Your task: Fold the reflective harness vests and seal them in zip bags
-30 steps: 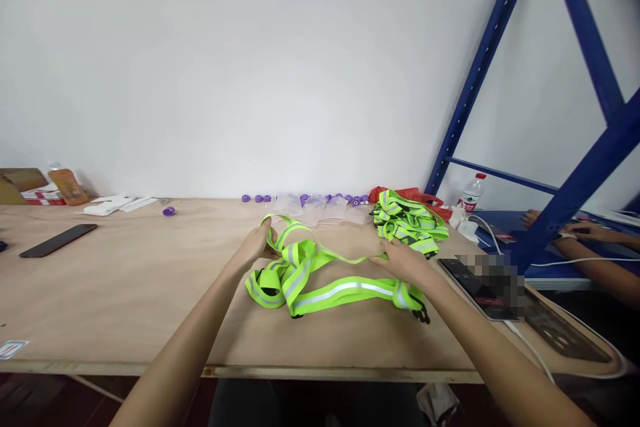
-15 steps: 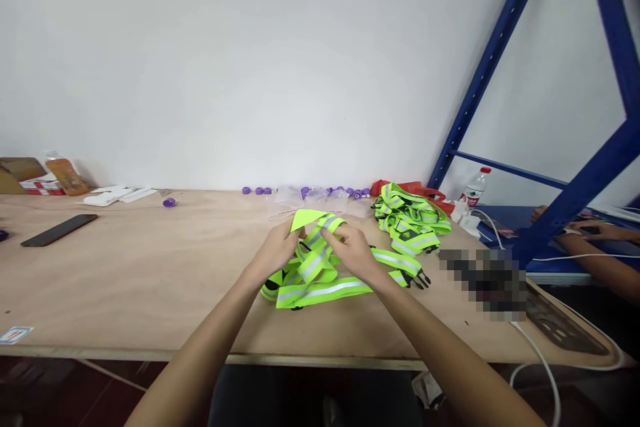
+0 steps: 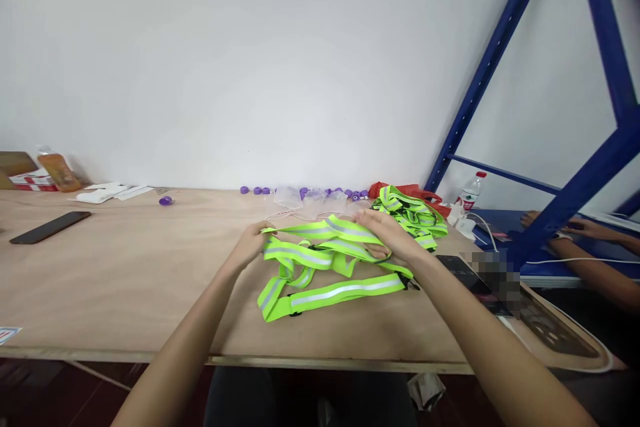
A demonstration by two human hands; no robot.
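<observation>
A pale plywood table (image 3: 125, 280) is standing against a white wall, with a blue steel rack (image 3: 565, 207) rising at its right end. In the middle of the table a neon-yellow reflective strap vest (image 3: 325, 267) is lying spread out. The left hand (image 3: 249, 245) is pinching the vest's left edge, while the right hand (image 3: 387, 235) is pressing flat on its upper right straps. Just behind, a pile of similar vests (image 3: 413, 213) is sitting near purple caps (image 3: 260, 191). A dark phone (image 3: 49, 227) is lying far left.
</observation>
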